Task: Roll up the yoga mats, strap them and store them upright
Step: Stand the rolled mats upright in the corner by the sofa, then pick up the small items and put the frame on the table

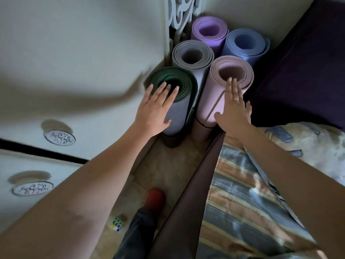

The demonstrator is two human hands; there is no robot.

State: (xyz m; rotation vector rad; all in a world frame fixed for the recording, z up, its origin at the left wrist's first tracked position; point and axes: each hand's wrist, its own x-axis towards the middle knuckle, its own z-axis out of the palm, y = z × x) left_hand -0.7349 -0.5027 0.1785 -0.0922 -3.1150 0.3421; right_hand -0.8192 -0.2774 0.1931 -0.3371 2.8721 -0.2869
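Five rolled yoga mats stand upright in the corner at twelve o'clock; the green mat (pixel 173 101) and pink mat (pixel 224 94) are nearest, with the grey mat (pixel 192 57) behind them, the purple mat (pixel 209 32) and blue mat (pixel 244 43) at the back; the left hand (pixel 155 107) lies flat, fingers straight, on the green mat's top edge; the right hand (pixel 233 109) presses open-fingered against the pink mat, which seems bound low down by a dark strap (pixel 203 125), though shadow blurs it; a puzzle cube (pixel 116 224) sits on the floor at seven o'clock; a striped bedcover (pixel 242 202) fills four o'clock
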